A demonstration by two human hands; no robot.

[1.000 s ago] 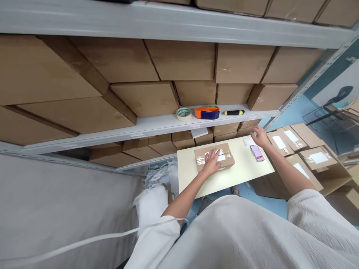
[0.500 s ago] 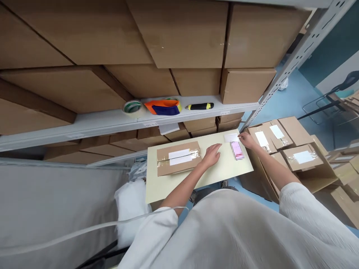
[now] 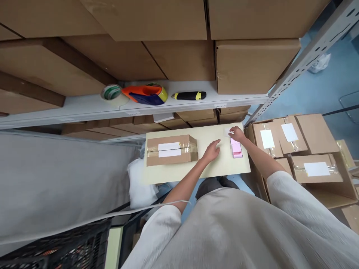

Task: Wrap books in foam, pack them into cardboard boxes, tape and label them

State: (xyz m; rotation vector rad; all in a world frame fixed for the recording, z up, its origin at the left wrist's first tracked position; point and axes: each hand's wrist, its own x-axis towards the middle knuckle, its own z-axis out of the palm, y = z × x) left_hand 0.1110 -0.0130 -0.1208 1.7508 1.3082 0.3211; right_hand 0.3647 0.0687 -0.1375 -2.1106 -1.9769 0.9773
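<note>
A pale yellow board point(image 3: 218, 168) carries a taped cardboard box point(image 3: 171, 158) with a white label on its left part. My left hand point(image 3: 211, 151) hovers over the middle of the board, right of the box, fingers apart and holding nothing. At the board's right end, the fingers of my right hand point(image 3: 236, 133) are pressed together on a small white paper point(image 3: 227, 131). A phone with a pink screen point(image 3: 236, 148) lies just below my right hand.
Above the board, a shelf point(image 3: 168, 104) bears a tape roll point(image 3: 111, 92), an orange and blue tape dispenser point(image 3: 146, 94), a black and yellow cutter point(image 3: 190, 95) and several boxes. Labelled boxes point(image 3: 316, 168) stand at the right. A black crate point(image 3: 75, 246) is at the lower left.
My right hand has moved left over the paper, covering more of it. The camera view has shifted, and the box on the board appears straighter.
</note>
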